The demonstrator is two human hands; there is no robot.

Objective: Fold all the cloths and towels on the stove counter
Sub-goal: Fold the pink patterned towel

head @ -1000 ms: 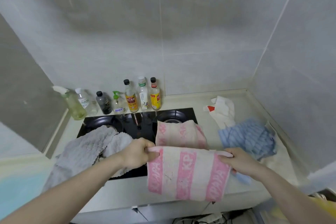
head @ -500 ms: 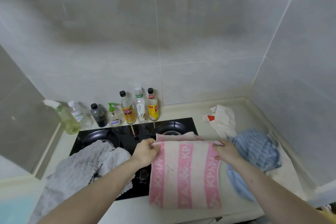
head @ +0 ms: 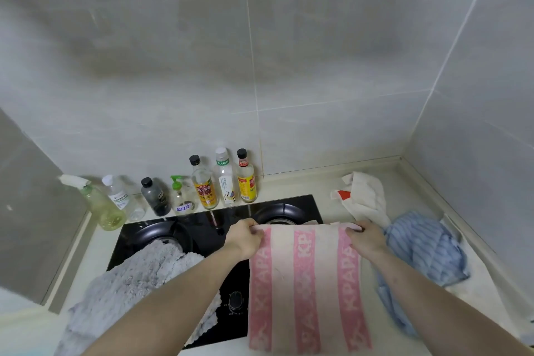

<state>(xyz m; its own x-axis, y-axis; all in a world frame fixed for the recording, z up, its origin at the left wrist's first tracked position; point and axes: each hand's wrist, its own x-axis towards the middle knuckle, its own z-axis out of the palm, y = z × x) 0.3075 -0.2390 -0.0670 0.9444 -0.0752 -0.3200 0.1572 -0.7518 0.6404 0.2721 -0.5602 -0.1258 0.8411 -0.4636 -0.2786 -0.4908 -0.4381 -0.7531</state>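
Pink-and-white striped terry towel (head: 307, 289) mid-fold.
Pinched at far corners by left hand (head: 244, 238) and right hand (head: 366, 241); long axis ran near-far, hanging nearward.

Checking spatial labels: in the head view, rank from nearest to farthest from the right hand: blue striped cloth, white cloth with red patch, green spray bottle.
1. Blue striped cloth, just right of the right hand.
2. White cloth with red patch, behind it.
3. Green spray bottle, far left.
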